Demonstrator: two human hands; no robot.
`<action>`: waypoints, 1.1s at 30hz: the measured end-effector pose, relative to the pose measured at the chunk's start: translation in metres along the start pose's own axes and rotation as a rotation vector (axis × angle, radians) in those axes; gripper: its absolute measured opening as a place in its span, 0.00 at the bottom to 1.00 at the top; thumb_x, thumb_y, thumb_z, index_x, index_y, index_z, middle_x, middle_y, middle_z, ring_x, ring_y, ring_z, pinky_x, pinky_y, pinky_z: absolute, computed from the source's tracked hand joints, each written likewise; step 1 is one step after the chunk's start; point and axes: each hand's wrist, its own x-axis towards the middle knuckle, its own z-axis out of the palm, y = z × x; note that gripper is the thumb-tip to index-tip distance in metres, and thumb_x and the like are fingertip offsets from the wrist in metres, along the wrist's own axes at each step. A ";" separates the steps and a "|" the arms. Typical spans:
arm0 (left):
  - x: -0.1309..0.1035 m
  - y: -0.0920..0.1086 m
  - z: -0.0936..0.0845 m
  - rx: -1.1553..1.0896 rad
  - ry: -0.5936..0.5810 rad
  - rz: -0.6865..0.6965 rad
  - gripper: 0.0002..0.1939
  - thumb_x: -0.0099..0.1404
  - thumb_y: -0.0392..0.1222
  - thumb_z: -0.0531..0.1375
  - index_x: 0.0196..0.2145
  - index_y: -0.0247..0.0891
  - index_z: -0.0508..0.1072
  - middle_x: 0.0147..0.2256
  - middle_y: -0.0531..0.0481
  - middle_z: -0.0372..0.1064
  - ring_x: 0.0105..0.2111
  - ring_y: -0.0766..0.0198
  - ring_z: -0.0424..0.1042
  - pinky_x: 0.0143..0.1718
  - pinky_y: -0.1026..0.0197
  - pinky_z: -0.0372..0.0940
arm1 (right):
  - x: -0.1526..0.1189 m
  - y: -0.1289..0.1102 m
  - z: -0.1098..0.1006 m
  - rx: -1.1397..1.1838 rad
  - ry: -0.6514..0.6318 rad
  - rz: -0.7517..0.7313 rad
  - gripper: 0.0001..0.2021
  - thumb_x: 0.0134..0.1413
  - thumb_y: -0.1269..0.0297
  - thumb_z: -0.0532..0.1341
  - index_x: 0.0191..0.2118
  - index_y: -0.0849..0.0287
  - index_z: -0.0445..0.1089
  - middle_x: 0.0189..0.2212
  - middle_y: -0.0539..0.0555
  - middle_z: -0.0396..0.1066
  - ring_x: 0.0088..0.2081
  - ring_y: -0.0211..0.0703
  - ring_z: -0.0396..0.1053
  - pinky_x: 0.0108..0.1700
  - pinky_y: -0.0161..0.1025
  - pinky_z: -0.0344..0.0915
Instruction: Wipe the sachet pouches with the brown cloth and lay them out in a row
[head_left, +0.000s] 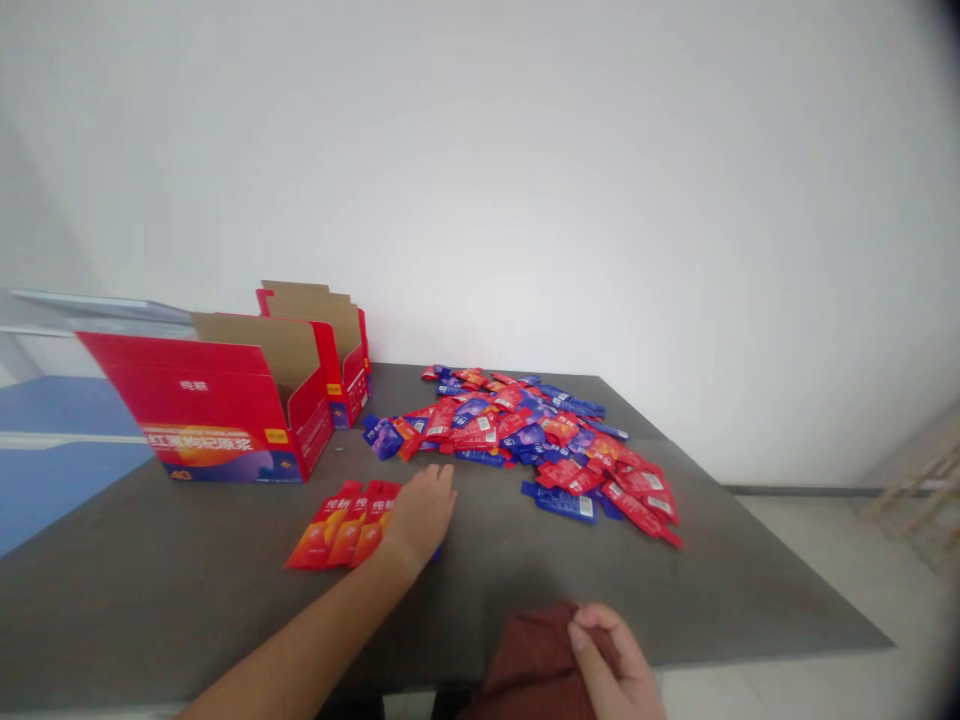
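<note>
Fingers [439, 490] flat on glossy sachets [341, 525]

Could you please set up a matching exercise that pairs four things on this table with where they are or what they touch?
Things:
1. left hand
2. right hand
3. open red box
4. pile of red and blue sachets

Places:
A. grips dark red cloth at the table's near edge
B. spread over the far middle of the grey table
C. rests on a row of red-orange sachets
D. stands at the far left, flaps up

Pairs: 1-C, 2-A, 3-D, 4-B
</note>
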 end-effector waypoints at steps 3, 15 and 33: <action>0.018 0.032 0.023 -0.059 -0.079 0.219 0.15 0.69 0.42 0.58 0.52 0.37 0.69 0.48 0.45 0.71 0.45 0.57 0.73 0.47 0.48 0.69 | 0.036 0.001 -0.019 -0.111 0.196 0.000 0.22 0.44 0.44 0.65 0.38 0.57 0.71 0.38 0.53 0.75 0.43 0.50 0.71 0.47 0.41 0.65; 0.073 0.109 0.091 -0.145 -0.263 0.537 0.15 0.68 0.45 0.60 0.48 0.36 0.71 0.49 0.45 0.71 0.48 0.55 0.72 0.49 0.45 0.68 | 0.073 0.031 -0.022 -0.169 0.179 0.010 0.24 0.47 0.45 0.62 0.43 0.59 0.72 0.45 0.57 0.74 0.50 0.51 0.69 0.54 0.43 0.60; -0.094 0.064 -0.009 -1.406 -0.261 -0.198 0.30 0.62 0.65 0.52 0.46 0.35 0.72 0.42 0.42 0.76 0.40 0.54 0.75 0.43 0.54 0.68 | 0.027 -0.038 0.012 -0.193 -0.621 -0.121 0.08 0.52 0.60 0.63 0.28 0.55 0.78 0.31 0.51 0.72 0.37 0.43 0.71 0.40 0.35 0.65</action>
